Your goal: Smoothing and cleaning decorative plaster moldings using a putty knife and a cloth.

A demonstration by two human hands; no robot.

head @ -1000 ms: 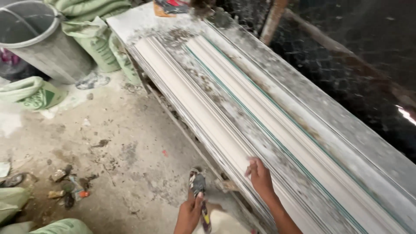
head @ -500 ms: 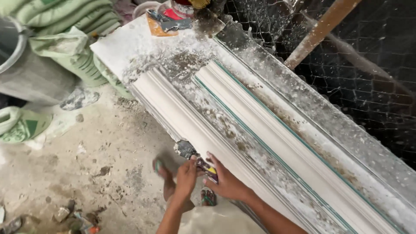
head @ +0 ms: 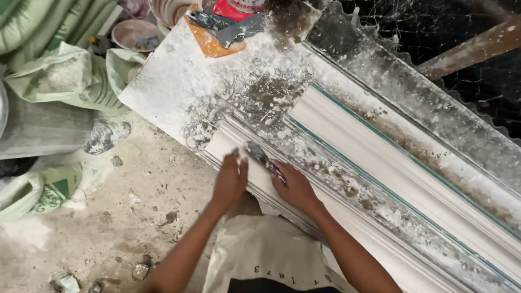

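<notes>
Head view: hands (head: pixel 263 182) hold a scraper (head: pixel 264 159) near green sacks (head: pixel 59 81).

Scraper (head: pixel 264 158) blade motion-blurred; moulding (head: pixel 412 173) cut off right.

arms: bare, no sleeves | left hand (head: pixel 229 182), right hand (head: pixel 296 187): no gloves | garment: off-white cloth with small dark print, near edge

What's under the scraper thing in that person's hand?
The scraper, gripped by the right hand, lies on a long white plaster moulding on the dusty workbench. The spot beneath its blade is covered.
</notes>
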